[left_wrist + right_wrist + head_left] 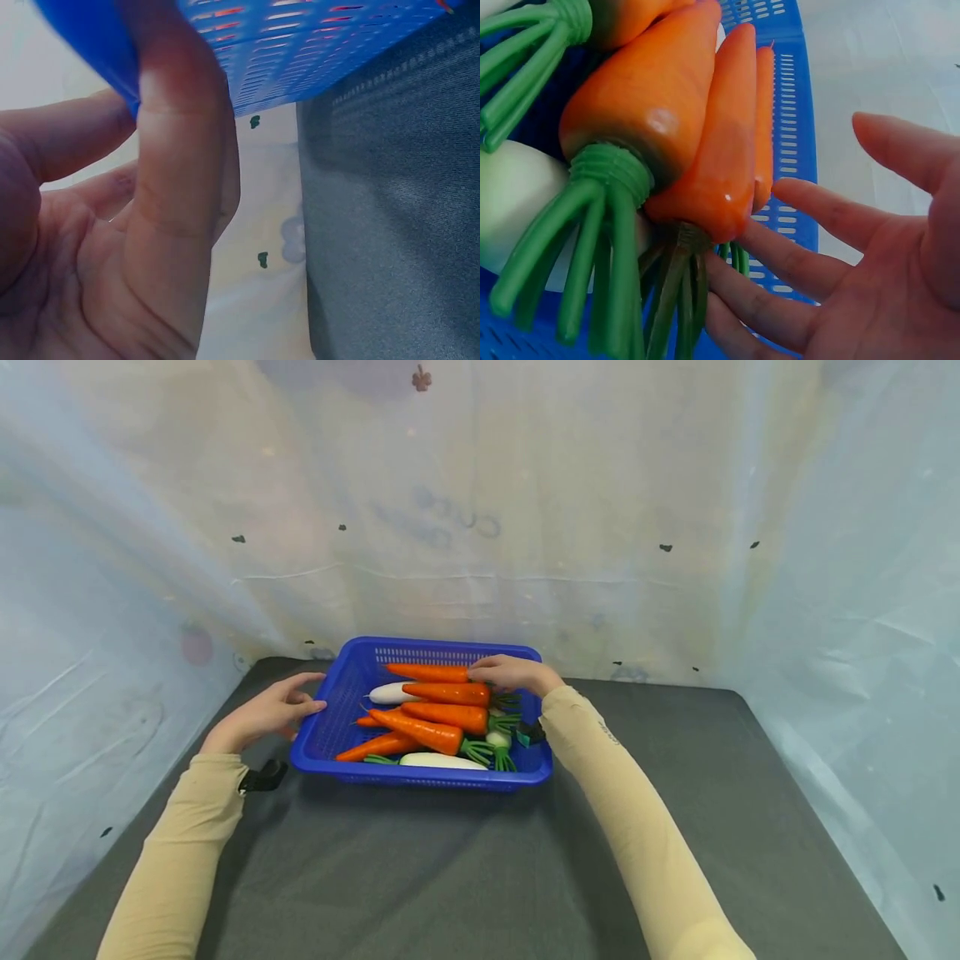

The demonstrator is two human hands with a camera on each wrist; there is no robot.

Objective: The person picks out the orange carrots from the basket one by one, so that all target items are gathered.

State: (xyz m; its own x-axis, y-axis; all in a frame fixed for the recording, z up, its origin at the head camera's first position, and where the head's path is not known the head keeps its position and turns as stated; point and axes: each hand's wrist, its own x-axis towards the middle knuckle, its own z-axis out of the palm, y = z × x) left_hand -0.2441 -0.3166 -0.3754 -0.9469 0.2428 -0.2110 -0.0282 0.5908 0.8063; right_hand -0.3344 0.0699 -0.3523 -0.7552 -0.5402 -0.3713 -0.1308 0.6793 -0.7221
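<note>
A blue plastic basket (330, 727) sits on the dark cloth, holding several orange carrots (420, 732) and white radishes (442, 762) with green stems. At its left end my left hand (270, 710) grips the rim, thumb above and fingers below; the left wrist view shows the fingers (176, 165) against the slotted basket wall (300, 52). My right hand (513, 672) reaches over the back right of the basket. In the right wrist view its fingers (802, 262) are spread and nearly straight, touching the stem end of a carrot (720, 165) near the wall.
Dark grey cloth (420, 868) covers the table around the basket. Pale plastic sheeting (570, 510) hangs behind the table and along both sides. A small black item with a green part (528, 732) shows beside the right sleeve, inside the basket's right edge.
</note>
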